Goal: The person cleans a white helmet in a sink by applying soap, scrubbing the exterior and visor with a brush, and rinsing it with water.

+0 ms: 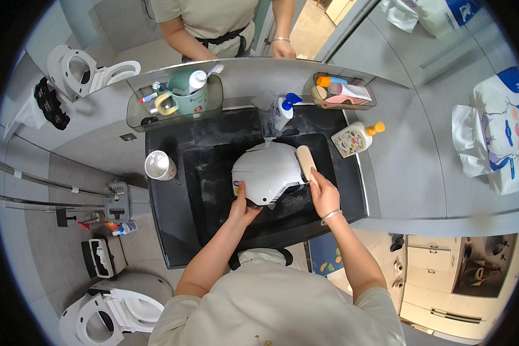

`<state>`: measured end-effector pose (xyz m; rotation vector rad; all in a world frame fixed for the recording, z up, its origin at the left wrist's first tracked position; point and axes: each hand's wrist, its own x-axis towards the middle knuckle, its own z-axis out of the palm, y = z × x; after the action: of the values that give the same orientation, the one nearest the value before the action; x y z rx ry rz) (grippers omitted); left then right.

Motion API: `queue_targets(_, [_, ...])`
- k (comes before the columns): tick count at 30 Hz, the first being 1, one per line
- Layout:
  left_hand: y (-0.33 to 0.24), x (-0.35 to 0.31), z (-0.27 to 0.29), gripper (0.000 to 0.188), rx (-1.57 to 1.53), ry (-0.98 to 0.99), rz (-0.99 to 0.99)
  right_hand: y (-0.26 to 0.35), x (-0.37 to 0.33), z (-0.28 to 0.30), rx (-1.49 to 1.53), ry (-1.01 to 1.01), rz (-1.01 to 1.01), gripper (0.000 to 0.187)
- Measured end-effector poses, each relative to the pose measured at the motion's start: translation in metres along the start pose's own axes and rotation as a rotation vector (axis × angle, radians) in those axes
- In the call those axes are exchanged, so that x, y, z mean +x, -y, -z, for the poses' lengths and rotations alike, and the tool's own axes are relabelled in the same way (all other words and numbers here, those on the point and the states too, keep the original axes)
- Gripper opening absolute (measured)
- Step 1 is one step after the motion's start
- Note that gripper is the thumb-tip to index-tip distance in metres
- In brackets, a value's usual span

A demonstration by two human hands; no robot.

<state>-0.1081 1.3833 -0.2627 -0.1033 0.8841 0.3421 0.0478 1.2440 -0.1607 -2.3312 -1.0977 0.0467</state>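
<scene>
A white helmet point(264, 168) with dark trim along its near edge is tilted over the black sink point(197, 199), below the tap point(267, 125). My left hand point(243, 209) is closed on its near left rim, thumb on the outer shell and fingers tucked out of sight beneath. In my right hand point(326, 197) is a brush point(306, 161) with a pale wooden back, its bristle side turned to the helmet's right side. How firmly the bristles press on the shell cannot be made out.
A white cup point(160, 165) of white powder stands on the left counter. Behind the sink are a blue-topped pump bottle point(284, 112) and a yellow-topped bottle point(354, 140). Wall trays hold a green mug point(191, 99) and tubes point(352, 91). A mirror point(138, 34) spans the back.
</scene>
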Motion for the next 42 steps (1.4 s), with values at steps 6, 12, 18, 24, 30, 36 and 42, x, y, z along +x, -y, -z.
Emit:
queue_targets(6, [-0.008,0.003,-0.003,0.064,0.007,-0.013,-0.031,0.047,-0.012,-0.028,-0.02,0.104,0.125,0.041])
queue_targets(12, [-0.007,0.018,0.008,0.062,-0.053,0.017,-0.012,0.083,-0.015,-0.043,-0.101,0.339,0.192,0.039])
queue_targets(18, [-0.009,0.018,0.01,0.069,-0.034,0.027,-0.02,0.02,0.014,-0.007,-0.095,0.101,-0.085,0.035])
queue_targets(24, [-0.008,0.019,0.019,0.07,-0.005,0.016,-0.029,0.043,-0.005,-0.02,0.074,0.146,0.04,0.035])
queue_targets(30, [-0.01,0.02,0.025,0.067,0.018,0.032,0.014,0.025,0.025,-0.023,0.356,0.288,0.034,0.033])
queue_targets(36, [-0.004,0.013,0.03,0.067,0.191,0.107,0.059,0.013,0.095,0.005,0.273,0.702,-0.116,0.033])
queue_targets(42, [0.0,0.007,0.032,0.065,0.38,0.19,-0.009,0.024,0.11,-0.015,0.066,0.713,-0.081,0.033])
